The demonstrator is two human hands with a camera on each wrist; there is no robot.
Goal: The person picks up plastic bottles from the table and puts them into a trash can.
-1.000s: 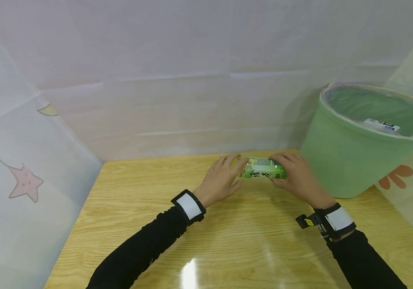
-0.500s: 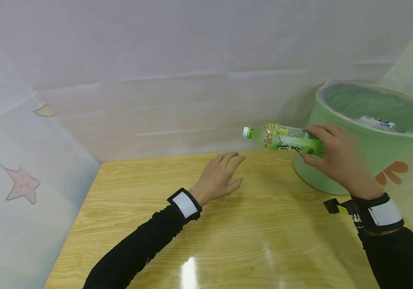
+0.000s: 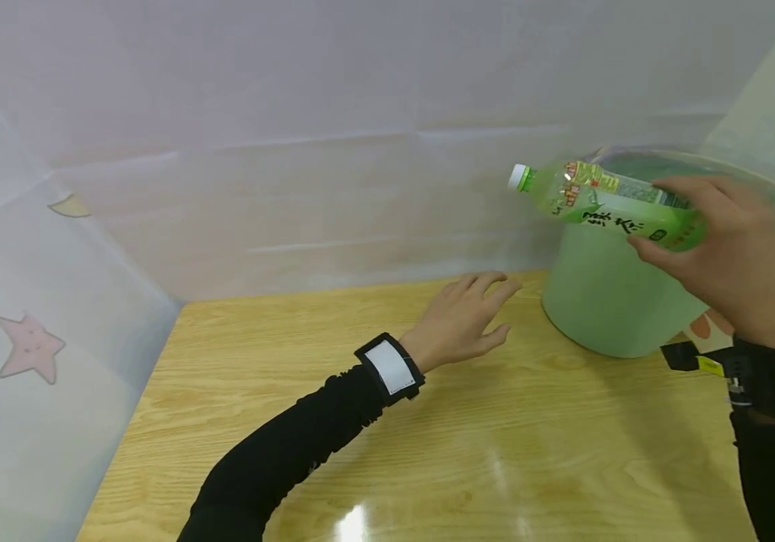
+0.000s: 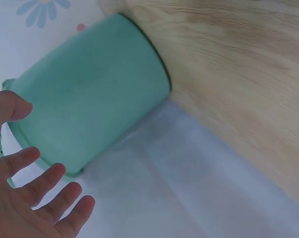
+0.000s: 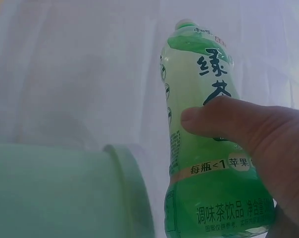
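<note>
Bottle [image 3: 614, 203] has been lifted higher and carried rightward since the earlier frame; now held lying nearly flat above the bin [image 3: 604, 301] rim, white cap pointing left. Right hand [image 3: 733, 256] grip is wrapped round its lower body, thumb across the glossy green label. Left hand [image 3: 462, 320] is released, fingers spread, above the wood-grain desk [image 3: 495, 452]. Bin is round, smooth, pale green plastic.

A glossy wooden table [image 3: 428, 452] stands enclosed by pale translucent sheeting [image 3: 258, 150] printed with a pink star [image 3: 29, 348].
</note>
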